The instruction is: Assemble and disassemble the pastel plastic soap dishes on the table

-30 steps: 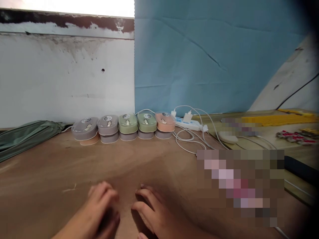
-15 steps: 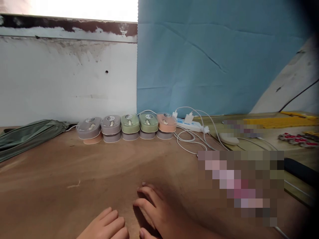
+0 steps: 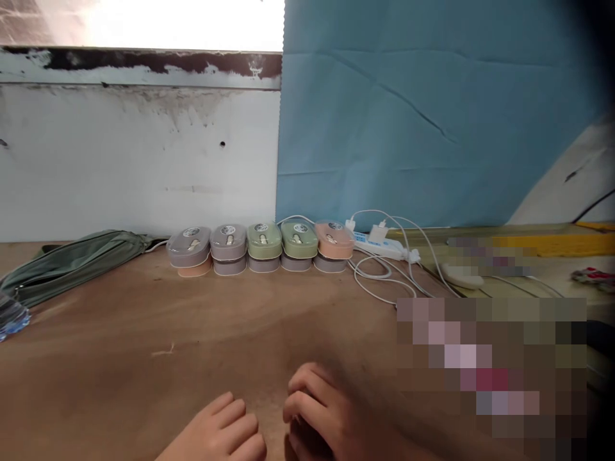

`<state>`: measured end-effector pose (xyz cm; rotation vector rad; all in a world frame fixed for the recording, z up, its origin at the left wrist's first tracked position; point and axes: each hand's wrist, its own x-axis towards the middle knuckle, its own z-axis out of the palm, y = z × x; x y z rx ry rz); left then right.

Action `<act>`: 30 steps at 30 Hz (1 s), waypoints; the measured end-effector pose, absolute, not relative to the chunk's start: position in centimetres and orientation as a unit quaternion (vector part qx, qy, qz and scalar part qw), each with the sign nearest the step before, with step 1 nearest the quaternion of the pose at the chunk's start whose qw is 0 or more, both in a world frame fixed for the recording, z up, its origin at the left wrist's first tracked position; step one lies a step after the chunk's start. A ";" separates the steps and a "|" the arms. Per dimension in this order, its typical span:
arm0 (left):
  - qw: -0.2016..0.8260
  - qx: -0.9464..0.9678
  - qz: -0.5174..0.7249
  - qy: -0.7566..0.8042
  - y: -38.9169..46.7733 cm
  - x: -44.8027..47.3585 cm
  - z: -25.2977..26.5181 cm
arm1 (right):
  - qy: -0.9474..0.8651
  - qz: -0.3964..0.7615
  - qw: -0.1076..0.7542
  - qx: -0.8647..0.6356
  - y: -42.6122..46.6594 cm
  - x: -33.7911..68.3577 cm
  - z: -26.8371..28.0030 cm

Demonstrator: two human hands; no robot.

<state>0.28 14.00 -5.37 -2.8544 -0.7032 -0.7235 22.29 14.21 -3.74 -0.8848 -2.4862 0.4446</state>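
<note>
Both my hands rest low in the head view, above a brown wooden tabletop (image 3: 120, 365). My left hand (image 3: 223, 432) is curled into a loose fist, knuckles up; its fingertips are turned under and nothing shows in it. To its right, my right hand (image 3: 327, 410) is bent at the knuckles with gaps between fingers and thumb, holding nothing that I can see. Farther back stands a row of small oval lidded boxes, stacked in twos: grey (image 3: 190, 246), grey (image 3: 229, 243), green (image 3: 264, 241), green (image 3: 298, 239) and peach (image 3: 334, 241) on top. Neither hand touches them.
A white power strip (image 3: 379, 246) with plugs and looped white cables sits right of the boxes. A green fabric bag (image 3: 91, 259) lies at the left, with clear plastic (image 3: 13, 314) at the edge. A blurred-out patch (image 3: 485, 365) hides something at the right. Blue cloth (image 3: 408, 128) hangs behind.
The view has swung slightly left, so the scene shifts right. My right hand's fingers have drawn in and curled more. My left hand stays in a loose fist. The boxes have not moved.
</note>
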 end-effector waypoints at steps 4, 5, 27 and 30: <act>0.087 -0.814 -0.366 -0.443 19.8 -2.7 -4.0 | -0.899 0.178 0.238 -0.321 14.0 22.3 -3.7; 0.124 -0.745 -0.419 -0.504 21.9 -3.6 -3.6 | -0.893 0.187 0.236 -0.333 13.9 22.2 -3.6; -0.235 -0.542 -0.638 -0.494 21.8 -8.0 -3.8 | -0.922 0.028 0.250 -0.295 13.3 21.5 -3.0; -0.340 -0.614 -0.544 -0.460 18.5 -5.7 -3.5 | -0.914 0.002 0.262 -0.310 13.1 21.5 -2.9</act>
